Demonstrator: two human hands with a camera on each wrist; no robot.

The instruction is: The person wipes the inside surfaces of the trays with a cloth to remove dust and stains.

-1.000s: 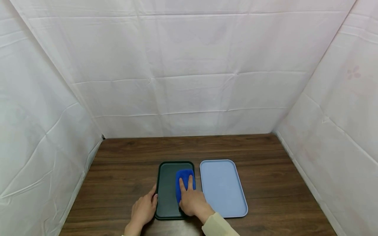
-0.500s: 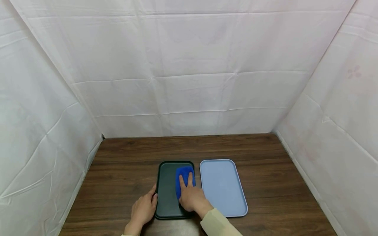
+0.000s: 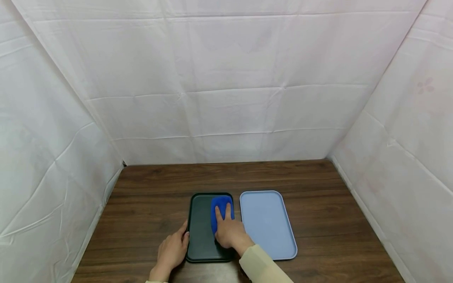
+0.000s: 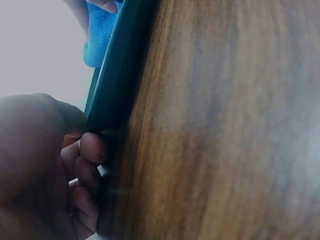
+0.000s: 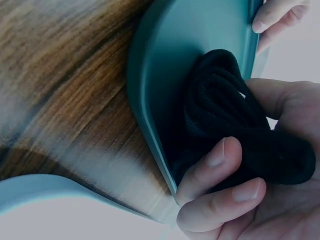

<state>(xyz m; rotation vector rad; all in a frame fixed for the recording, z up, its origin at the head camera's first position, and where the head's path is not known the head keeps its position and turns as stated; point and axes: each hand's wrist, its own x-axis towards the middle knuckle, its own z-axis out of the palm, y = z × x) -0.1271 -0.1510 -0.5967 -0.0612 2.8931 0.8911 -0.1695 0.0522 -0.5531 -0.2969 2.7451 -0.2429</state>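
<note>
A dark green tray (image 3: 201,236) lies lengthwise on the wooden table. On its right half is a folded blue cloth (image 3: 221,202), which looks nearly black in the right wrist view. My right hand (image 3: 230,232) grips the cloth, with two fingers spread forward over it and the thumb and other fingers curled about its folds (image 5: 220,100). At the tray's left side, my left hand (image 3: 171,248) holds the rim, its thumb and curled fingers meeting the edge in the left wrist view. Part of the cloth is hidden beneath the right hand.
A light blue tray (image 3: 269,226) lies just right of the green one, a narrow gap between them. The brown wooden table (image 3: 148,196) is enclosed by white cloth walls (image 3: 226,110) at the back and both sides.
My right hand has slid the blue cloth a little away from me, toward the green tray's far edge. The left hand and both trays have stayed in place.
</note>
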